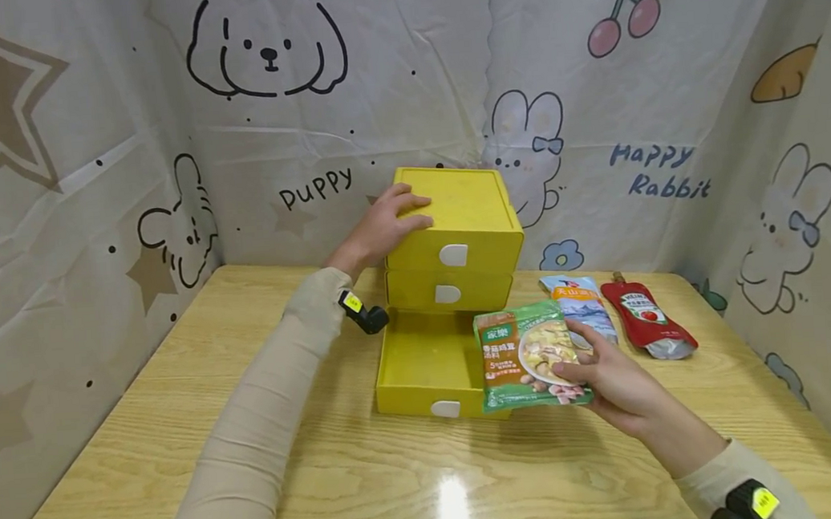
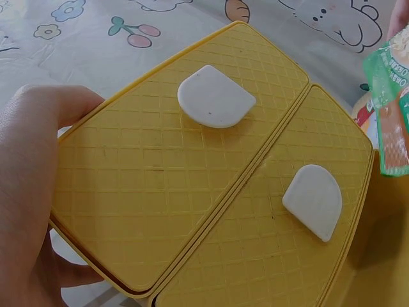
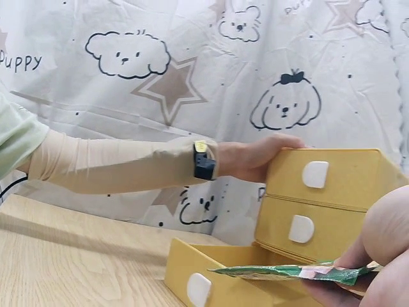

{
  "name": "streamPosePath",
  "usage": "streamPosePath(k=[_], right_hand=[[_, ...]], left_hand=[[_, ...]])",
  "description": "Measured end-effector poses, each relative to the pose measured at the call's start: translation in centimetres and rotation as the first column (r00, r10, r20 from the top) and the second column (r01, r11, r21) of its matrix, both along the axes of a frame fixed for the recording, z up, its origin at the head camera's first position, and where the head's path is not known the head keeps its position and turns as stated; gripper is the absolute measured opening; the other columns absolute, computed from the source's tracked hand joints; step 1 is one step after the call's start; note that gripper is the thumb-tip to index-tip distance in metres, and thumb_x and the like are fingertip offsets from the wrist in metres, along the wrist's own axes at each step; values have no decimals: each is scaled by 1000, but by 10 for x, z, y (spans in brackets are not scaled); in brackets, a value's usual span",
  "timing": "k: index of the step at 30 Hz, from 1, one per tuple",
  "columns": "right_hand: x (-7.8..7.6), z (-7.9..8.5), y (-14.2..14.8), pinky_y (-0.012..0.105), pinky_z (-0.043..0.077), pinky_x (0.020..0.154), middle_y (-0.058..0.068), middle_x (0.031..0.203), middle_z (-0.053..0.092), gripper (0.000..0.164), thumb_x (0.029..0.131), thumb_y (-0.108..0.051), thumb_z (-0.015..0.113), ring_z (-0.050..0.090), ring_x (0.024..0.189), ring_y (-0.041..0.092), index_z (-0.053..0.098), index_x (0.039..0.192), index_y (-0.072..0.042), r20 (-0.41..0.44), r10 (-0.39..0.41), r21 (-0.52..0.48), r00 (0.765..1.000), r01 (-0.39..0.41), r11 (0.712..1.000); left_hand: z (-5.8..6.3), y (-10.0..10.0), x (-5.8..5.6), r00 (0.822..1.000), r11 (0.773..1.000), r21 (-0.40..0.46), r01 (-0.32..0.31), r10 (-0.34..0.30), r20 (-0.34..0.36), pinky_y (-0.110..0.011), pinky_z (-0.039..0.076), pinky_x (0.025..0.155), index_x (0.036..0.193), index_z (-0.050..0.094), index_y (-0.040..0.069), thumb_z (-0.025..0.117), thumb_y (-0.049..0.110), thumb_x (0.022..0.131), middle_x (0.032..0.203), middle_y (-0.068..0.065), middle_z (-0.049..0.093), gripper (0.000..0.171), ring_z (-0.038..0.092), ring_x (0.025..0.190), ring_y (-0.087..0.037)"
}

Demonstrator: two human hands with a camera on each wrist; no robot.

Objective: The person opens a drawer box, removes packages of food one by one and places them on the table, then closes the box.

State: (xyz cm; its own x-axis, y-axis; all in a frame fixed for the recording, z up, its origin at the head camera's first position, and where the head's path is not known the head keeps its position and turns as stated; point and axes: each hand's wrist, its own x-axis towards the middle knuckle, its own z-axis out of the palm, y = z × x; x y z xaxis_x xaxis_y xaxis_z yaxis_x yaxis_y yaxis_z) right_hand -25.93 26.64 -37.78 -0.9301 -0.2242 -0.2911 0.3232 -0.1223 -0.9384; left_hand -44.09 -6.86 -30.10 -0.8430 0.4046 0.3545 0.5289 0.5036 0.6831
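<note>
My left hand (image 1: 389, 219) rests on the top left edge of a yellow drawer box (image 1: 461, 197), its fingers laid over the lid. The box has three stacked drawers with white tabs; the bottom drawer (image 1: 422, 355) is pulled out, and no item shows in its visible part. With thumb and fingers my right hand (image 1: 615, 382) pinches the right side of a green and brown soup mix packet (image 1: 503, 374). This packet hangs over the right part of the open drawer and hides it. Seen from the right wrist, the packet (image 3: 287, 272) lies nearly flat above the drawer.
On the wooden table (image 1: 330, 490), right of the box, lie a blue and white pouch (image 1: 583, 306) and a red ketchup pouch (image 1: 647, 316) with a spout. The blue one is partly behind the soup packet. A printed cloth (image 1: 377, 117) surrounds the table at the back and sides.
</note>
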Motion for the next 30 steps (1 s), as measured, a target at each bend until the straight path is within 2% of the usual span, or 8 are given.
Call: streamPosePath(k=[3, 5, 12, 20, 24, 30], right_hand=[[2, -6, 10, 39, 56, 92, 25, 153, 30, 95, 103, 2, 58, 69, 106, 23, -6, 167, -27, 22, -30, 1, 999, 30, 1000], [3, -9, 16, 39, 56, 93, 24, 154, 29, 95, 104, 2, 57, 69, 106, 23, -6, 167, -27, 36, -47, -4, 998, 47, 999], [6, -14, 35, 39, 54, 96, 11, 138, 49, 98, 102, 3, 59, 68, 108, 22, -9, 167, -26, 35, -78, -32, 996, 79, 996], [9, -21, 52, 39, 55, 94, 7, 130, 55, 101, 103, 4, 58, 69, 108, 21, -16, 165, -26, 14, -67, -36, 998, 68, 997], [10, -29, 64, 40, 56, 93, 2, 122, 62, 101, 103, 5, 56, 70, 107, 22, -18, 164, -26, 32, -69, -39, 997, 70, 997], [14, -40, 79, 40, 57, 91, 1, 117, 65, 101, 102, 5, 58, 70, 104, 24, -16, 165, -26, 63, -88, -7, 994, 89, 996]], left_hand=[[0, 1, -1, 1000, 1000, 4, -1, 1, 1, -46, 19, 122, 146, 59, 7, 61, 33, 103, 167, -15, 25, 50, 22, 152, -32], [0, 1, -3, 1000, 1000, 6, -2, 2, -1, -45, 19, 122, 146, 59, 7, 61, 33, 103, 167, -15, 25, 50, 22, 152, -32], [-2, -1, -6, 1000, 1000, 5, 4, -4, -7, -44, 18, 122, 146, 60, 6, 62, 32, 103, 166, -15, 25, 50, 22, 152, -32], [-2, -1, -4, 1000, 1000, 15, 6, -6, -11, -44, 19, 122, 145, 60, 5, 62, 32, 103, 166, -16, 26, 50, 22, 152, -32], [-1, -1, -4, 1000, 1000, 10, -1, 1, -13, -43, 19, 122, 144, 61, 6, 62, 33, 103, 166, -15, 26, 50, 22, 152, -31], [-2, -1, -3, 1000, 1000, 0, -1, 1, -12, -43, 19, 122, 144, 61, 7, 62, 34, 103, 166, -15, 26, 50, 22, 153, -31]])
